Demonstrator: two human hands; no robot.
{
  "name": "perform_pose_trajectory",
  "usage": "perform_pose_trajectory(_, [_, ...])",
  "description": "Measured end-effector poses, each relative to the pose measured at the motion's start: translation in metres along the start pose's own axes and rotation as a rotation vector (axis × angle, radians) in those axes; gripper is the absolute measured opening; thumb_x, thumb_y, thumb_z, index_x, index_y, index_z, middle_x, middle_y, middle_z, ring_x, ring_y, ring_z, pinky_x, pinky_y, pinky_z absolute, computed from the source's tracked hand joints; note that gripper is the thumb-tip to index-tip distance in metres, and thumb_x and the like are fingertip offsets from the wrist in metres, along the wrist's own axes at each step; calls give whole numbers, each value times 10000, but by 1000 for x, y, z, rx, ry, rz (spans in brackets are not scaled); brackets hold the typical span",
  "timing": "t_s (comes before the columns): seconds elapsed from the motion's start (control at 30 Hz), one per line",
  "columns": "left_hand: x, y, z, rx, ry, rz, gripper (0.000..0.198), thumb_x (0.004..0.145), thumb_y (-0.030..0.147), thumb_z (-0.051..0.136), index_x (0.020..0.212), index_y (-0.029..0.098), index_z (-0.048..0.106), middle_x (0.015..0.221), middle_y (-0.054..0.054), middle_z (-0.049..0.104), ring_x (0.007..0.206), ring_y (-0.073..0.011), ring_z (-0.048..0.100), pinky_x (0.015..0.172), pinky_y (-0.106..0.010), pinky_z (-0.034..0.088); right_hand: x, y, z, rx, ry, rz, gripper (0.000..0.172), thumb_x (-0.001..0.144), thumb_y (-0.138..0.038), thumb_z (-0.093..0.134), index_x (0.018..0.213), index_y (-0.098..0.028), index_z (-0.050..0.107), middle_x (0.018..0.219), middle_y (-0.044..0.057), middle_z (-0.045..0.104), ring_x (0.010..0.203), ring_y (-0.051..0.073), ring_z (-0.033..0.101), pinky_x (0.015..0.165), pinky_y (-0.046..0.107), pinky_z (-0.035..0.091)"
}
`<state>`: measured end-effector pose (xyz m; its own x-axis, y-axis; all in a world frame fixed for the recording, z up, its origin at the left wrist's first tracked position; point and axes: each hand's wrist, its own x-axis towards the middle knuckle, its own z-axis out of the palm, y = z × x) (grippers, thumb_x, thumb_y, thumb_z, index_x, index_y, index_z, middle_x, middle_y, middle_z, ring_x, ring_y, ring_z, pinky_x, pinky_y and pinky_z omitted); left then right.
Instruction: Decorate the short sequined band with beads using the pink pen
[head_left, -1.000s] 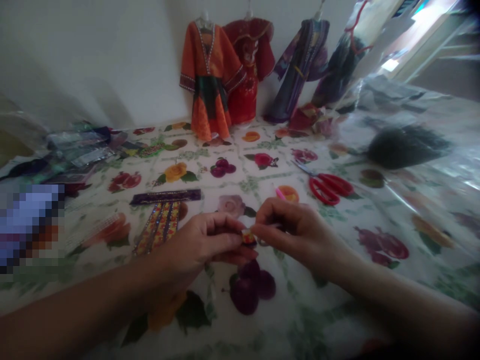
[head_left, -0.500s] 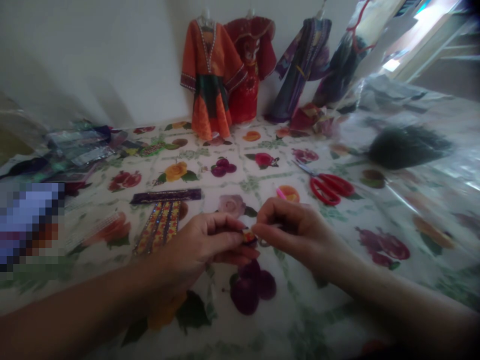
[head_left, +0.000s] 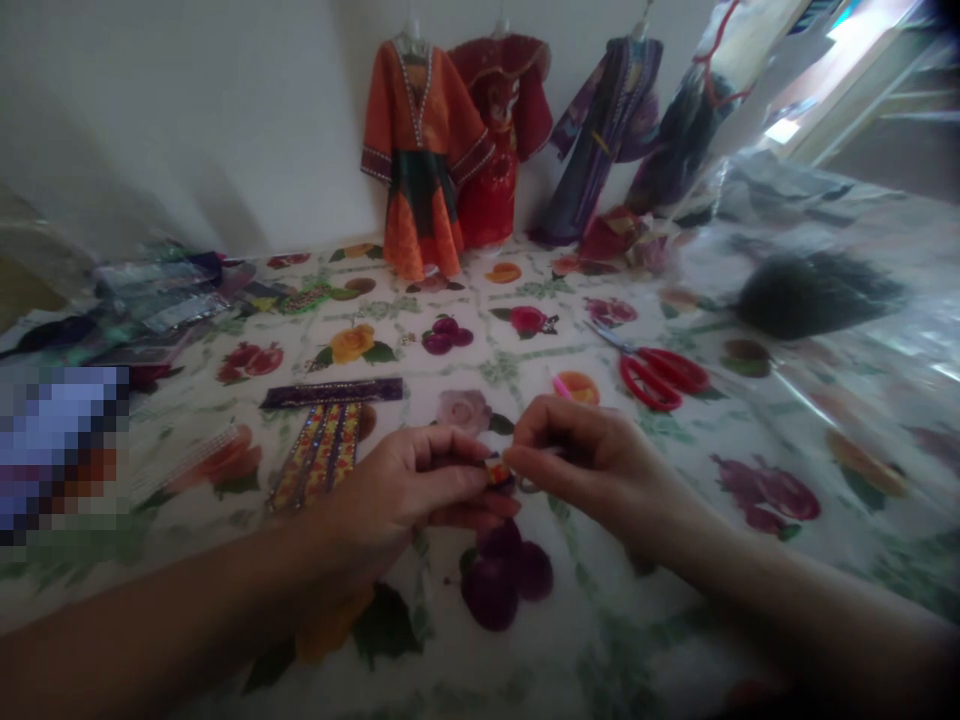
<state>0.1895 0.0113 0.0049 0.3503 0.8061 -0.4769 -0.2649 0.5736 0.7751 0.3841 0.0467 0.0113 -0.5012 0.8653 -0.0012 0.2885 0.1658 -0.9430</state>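
My left hand (head_left: 431, 485) pinches a small piece of patterned fabric (head_left: 497, 470), yellow and red with a dark edge, between thumb and fingers. Close against its right end, my right hand (head_left: 574, 450) has thumb and forefinger pressed together; whatever sits between those fingertips is too small to make out. Left of my left hand lie a dark purple trim strip (head_left: 334, 393) with a shiny line and, below it, several yellow-and-red patterned bands (head_left: 319, 455) edged with sparkling stones, partly covered by my forearm.
Red-handled scissors (head_left: 660, 378) lie beyond my right hand. An orange doll dress (head_left: 420, 150), a red one (head_left: 499, 140) and a purple robe (head_left: 619, 140) stand against the wall. A bag with dark hair-like fibre (head_left: 814, 290) is at right, plastic packets (head_left: 157, 295) at left.
The fabric piece has tilted slightly between my fingertips, showing more of its yellow face. Otherwise both hands and the things on the table stay where they were.
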Motion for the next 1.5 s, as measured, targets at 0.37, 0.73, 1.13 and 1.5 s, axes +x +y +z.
perform_pose_trajectory(0.37, [-1, 0, 0, 17, 15, -13, 156, 794, 246, 784, 877, 173, 674, 798, -13, 747, 757, -146, 731, 745, -247, 571, 2, 0, 0, 5, -8, 27, 221, 869, -345, 654, 734, -183, 588, 622, -40, 496, 530, 74, 395, 446, 226, 285])
perform_pose_trajectory(0.73, [0, 1, 1, 48, 25, -23, 170, 802, 280, 782, 855, 167, 667, 794, -20, 738, 746, -148, 726, 726, -246, 572, 1, 1, -1, 13, -22, 16, 217, 873, -342, 660, 734, -188, 595, 623, -46, 485, 530, 74, 383, 452, 231, 287])
perform_pose_trajectory(1.13, [-2, -1, 0, 77, 21, -27, 184, 797, 300, 790, 873, 169, 685, 804, -22, 740, 755, -157, 733, 757, -266, 587, 1, 1, -1, 40, -29, 32, 191, 849, -324, 674, 741, -188, 595, 617, -39, 492, 531, 79, 388, 445, 229, 277])
perform_pose_trajectory(1.5, [-1, -3, 0, 83, 19, -25, 199, 789, 295, 797, 900, 175, 684, 820, -23, 740, 775, -154, 732, 746, -242, 580, 3, -1, 0, 59, -33, 28, 198, 858, -311, 660, 723, -183, 592, 593, -51, 468, 511, 74, 366, 439, 234, 271])
